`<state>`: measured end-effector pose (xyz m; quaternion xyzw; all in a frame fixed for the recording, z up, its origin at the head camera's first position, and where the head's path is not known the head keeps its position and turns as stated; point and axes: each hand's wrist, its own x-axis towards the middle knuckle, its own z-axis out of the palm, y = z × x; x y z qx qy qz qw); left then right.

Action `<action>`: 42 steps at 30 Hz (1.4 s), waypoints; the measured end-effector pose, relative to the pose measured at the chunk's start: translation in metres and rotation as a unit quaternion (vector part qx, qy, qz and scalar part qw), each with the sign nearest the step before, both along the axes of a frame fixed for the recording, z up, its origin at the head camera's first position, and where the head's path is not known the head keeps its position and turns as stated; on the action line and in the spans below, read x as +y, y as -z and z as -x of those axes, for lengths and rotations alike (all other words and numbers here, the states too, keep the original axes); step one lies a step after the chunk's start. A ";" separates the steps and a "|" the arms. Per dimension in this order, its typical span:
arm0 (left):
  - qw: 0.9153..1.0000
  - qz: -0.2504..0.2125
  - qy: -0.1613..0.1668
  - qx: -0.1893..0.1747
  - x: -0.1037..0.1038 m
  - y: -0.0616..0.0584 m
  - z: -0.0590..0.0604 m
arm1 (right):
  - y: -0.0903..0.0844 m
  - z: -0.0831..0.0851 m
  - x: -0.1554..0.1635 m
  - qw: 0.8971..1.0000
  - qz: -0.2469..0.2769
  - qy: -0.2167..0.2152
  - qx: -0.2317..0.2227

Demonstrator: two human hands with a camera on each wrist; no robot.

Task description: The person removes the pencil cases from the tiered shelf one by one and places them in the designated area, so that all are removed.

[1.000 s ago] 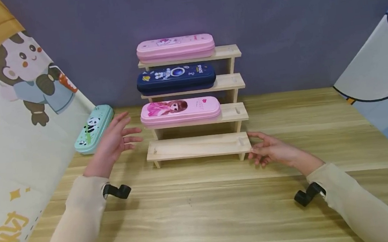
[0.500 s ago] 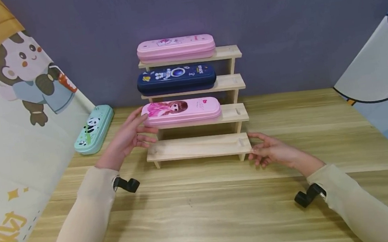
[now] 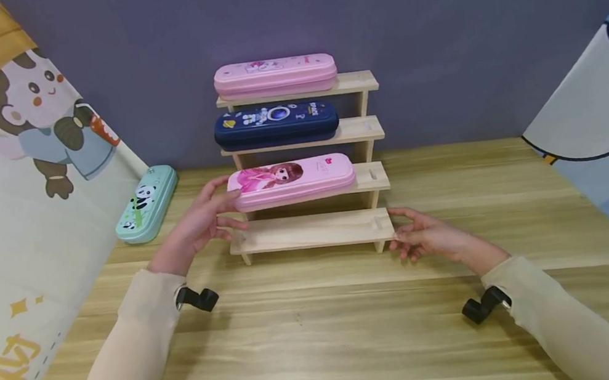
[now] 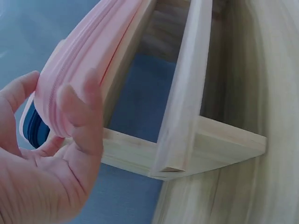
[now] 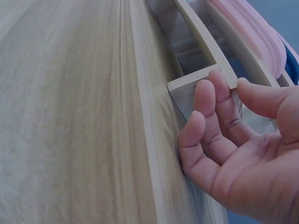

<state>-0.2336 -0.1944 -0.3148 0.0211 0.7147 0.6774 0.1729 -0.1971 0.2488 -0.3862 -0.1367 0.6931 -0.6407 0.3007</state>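
Observation:
In the head view, a pink pencil case (image 3: pixel 292 182) with a doll picture lies across the third step of a wooden tiered rack (image 3: pixel 311 231), turned slightly and jutting past the step's front edge. My left hand (image 3: pixel 199 223) grips its left end; the left wrist view shows thumb and fingers on either side of the zipped end (image 4: pixel 70 79). My right hand (image 3: pixel 427 239) holds the right end of the rack's lowest step, thumb near the front corner and index finger towards the back. In the right wrist view its fingers are curled beside the board's end.
On the steps above lie a navy space pencil case (image 3: pixel 275 125) and another pink pencil case (image 3: pixel 276 76). A mint panda pencil case (image 3: pixel 147 203) lies on the wooden table (image 3: pixel 309 338) at left, by the printed side cloth (image 3: pixel 64 240). A dark backdrop (image 3: pixel 434 46) stands behind.
My left hand has moved right from beside the mint case to the doll pencil case and taken hold of it. That case has shifted right and forward, tilting slightly. My right hand stays put.

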 end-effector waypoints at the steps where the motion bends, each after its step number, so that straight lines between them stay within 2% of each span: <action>1: 1.000 -0.001 0.001 0.002 0.001 0.000 -0.002 | 0.000 0.000 0.000 1.000 0.001 0.001 0.000; 3: 1.000 -0.016 0.005 -0.002 0.002 0.001 -0.005 | 0.001 0.000 0.001 1.000 0.001 0.003 -0.002; 9: 0.993 -0.107 0.021 -0.034 -0.001 0.003 -0.011 | 0.003 0.001 0.000 1.000 0.003 0.001 -0.004; 15: 0.989 -0.145 0.007 -0.018 0.003 0.007 -0.011 | 0.003 0.001 0.001 1.000 0.003 0.001 -0.003; 23: 0.987 -0.161 -0.030 0.002 0.010 0.012 -0.012 | 0.001 0.001 0.000 1.000 0.005 0.004 0.000; 33: 0.984 -0.171 -0.037 0.018 0.011 0.015 -0.016 | 0.001 0.001 0.001 1.000 0.001 0.008 0.003; 42: 0.973 -0.211 -0.084 0.036 0.003 0.024 -0.025 | 0.001 0.002 0.000 1.000 0.000 0.008 0.003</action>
